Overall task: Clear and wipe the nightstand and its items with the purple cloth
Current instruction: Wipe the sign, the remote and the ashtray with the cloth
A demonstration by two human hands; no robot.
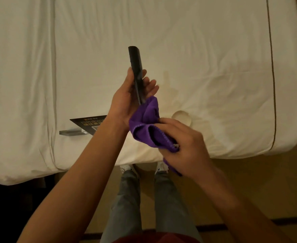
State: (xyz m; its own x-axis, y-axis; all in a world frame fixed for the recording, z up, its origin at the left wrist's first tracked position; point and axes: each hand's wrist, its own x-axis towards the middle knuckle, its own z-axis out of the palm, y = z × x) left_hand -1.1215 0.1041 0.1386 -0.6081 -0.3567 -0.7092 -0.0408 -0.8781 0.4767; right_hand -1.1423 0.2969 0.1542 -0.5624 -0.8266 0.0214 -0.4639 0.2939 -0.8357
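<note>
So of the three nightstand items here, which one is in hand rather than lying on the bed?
The long black remote, gripped by the left hand. The black sign card and round white dish lie on the white bed.

A single head-worn wide-angle camera looks steeply down and forward from above the standing person. Both hands (161, 116) sit close, near frame centre. The bed (196, 50) fills the far half; the floor (249, 181) and the person's legs (151, 199) lie nearest. The frame's edges seem bowed, probably by the lens.
</note>
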